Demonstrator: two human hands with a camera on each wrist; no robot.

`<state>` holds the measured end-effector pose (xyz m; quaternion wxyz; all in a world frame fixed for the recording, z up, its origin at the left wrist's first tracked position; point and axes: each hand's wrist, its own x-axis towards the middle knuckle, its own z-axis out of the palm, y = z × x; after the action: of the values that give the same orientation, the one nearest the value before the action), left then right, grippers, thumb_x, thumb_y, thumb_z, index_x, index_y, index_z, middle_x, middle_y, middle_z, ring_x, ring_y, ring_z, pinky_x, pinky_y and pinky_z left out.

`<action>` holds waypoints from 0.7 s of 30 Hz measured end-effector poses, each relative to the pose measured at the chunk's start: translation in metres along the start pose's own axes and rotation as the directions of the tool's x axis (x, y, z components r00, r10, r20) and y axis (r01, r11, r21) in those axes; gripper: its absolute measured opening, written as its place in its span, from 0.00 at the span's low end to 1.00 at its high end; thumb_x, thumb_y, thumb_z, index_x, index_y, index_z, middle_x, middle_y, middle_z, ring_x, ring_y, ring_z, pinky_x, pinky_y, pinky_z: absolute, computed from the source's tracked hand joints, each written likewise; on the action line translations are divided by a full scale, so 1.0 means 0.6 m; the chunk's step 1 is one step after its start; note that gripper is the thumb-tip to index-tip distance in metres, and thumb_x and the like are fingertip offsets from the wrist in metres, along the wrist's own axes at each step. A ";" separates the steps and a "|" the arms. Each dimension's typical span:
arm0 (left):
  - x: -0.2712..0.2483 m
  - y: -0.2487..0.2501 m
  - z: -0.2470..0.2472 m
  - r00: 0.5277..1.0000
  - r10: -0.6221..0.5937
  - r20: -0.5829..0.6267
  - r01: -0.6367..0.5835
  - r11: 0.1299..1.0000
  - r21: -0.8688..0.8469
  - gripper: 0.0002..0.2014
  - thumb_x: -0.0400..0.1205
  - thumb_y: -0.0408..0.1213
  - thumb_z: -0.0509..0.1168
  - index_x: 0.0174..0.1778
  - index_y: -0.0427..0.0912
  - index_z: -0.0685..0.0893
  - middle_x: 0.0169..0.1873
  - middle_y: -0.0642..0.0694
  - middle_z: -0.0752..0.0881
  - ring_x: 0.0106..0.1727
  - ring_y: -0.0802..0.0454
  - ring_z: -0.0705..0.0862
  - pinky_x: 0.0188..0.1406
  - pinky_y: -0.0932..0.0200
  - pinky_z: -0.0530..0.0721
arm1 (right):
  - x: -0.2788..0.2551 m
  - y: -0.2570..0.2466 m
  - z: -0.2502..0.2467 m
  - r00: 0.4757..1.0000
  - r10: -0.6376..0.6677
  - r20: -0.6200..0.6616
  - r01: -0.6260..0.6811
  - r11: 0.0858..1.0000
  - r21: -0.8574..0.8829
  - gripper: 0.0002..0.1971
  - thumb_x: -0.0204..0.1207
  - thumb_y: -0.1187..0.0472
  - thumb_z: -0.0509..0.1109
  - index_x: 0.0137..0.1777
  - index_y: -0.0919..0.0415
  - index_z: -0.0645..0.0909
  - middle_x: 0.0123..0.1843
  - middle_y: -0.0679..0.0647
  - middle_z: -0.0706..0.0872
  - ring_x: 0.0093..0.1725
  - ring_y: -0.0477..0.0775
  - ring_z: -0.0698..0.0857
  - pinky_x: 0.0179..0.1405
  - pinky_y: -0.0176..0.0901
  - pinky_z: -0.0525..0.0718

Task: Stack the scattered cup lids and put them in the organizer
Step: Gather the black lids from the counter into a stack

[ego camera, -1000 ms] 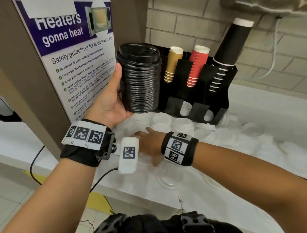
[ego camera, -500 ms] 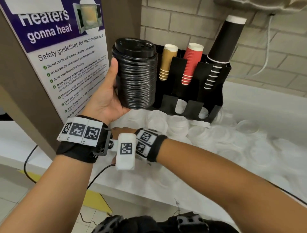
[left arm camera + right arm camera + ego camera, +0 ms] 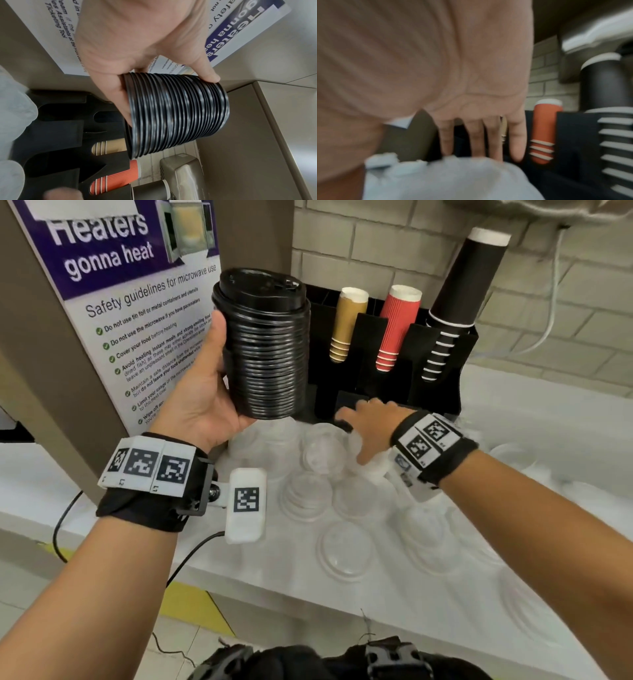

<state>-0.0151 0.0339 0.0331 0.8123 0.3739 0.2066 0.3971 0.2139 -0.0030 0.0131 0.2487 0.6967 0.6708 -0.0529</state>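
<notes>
My left hand grips a tall stack of black cup lids, held upright above the counter's left end, in front of the black organizer. My right hand reaches palm down, fingers straight, to the organizer's lower front slots. It hovers over clear lids and holds nothing. Many clear and white lids lie scattered across the white counter.
The organizer holds tan cups, red cups and tall black cups. A brown pillar with a microwave safety poster stands at the left. A brick wall is behind. A cable hangs off the counter's front.
My right hand has moved from the near left counter, by my left wrist, forward and right to the organizer's base. The black stack stays in my left hand.
</notes>
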 end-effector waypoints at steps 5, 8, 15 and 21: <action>0.006 -0.008 0.002 1.000 -0.015 0.004 0.015 0.999 -0.029 0.55 0.52 0.59 0.83 0.77 0.45 0.75 0.70 0.42 0.82 0.68 0.37 0.83 0.58 0.33 0.84 | 0.008 -0.050 0.011 0.955 -0.265 -0.135 0.282 0.950 0.134 0.29 0.74 0.48 0.72 0.75 0.49 0.72 0.69 0.57 0.74 0.69 0.60 0.73 0.67 0.57 0.74; 0.006 -0.020 -0.002 0.999 -0.034 -0.011 0.034 0.999 -0.016 0.48 0.62 0.62 0.74 0.78 0.45 0.73 0.72 0.41 0.80 0.69 0.37 0.82 0.55 0.36 0.86 | 0.019 -0.075 0.007 0.941 -0.206 -0.269 0.328 0.753 0.570 0.16 0.82 0.63 0.60 0.66 0.59 0.81 0.63 0.58 0.82 0.62 0.58 0.81 0.60 0.45 0.79; 0.006 -0.056 -0.005 0.994 -0.103 -0.035 0.104 0.994 0.025 0.41 0.68 0.65 0.66 0.75 0.45 0.76 0.70 0.41 0.83 0.67 0.40 0.84 0.55 0.40 0.87 | 0.003 -0.070 0.009 0.935 -0.255 -0.245 0.086 -0.510 0.856 0.33 0.76 0.26 0.49 0.65 0.47 0.80 0.65 0.54 0.86 0.65 0.59 0.85 0.60 0.62 0.84; 0.011 -0.064 0.006 0.987 -0.081 -0.136 0.108 0.974 0.200 0.37 0.65 0.69 0.68 0.66 0.51 0.84 0.60 0.50 0.89 0.62 0.46 0.88 0.50 0.46 0.89 | -0.003 -0.072 0.035 0.887 -0.233 -0.400 0.144 -0.682 0.717 0.27 0.73 0.34 0.61 0.63 0.50 0.85 0.66 0.55 0.86 0.67 0.57 0.84 0.63 0.58 0.84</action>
<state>0.0099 0.0220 0.0058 0.7724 0.4200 0.3153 0.3572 0.1778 -0.0142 -0.0166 -0.5141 0.3375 0.3788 -0.6916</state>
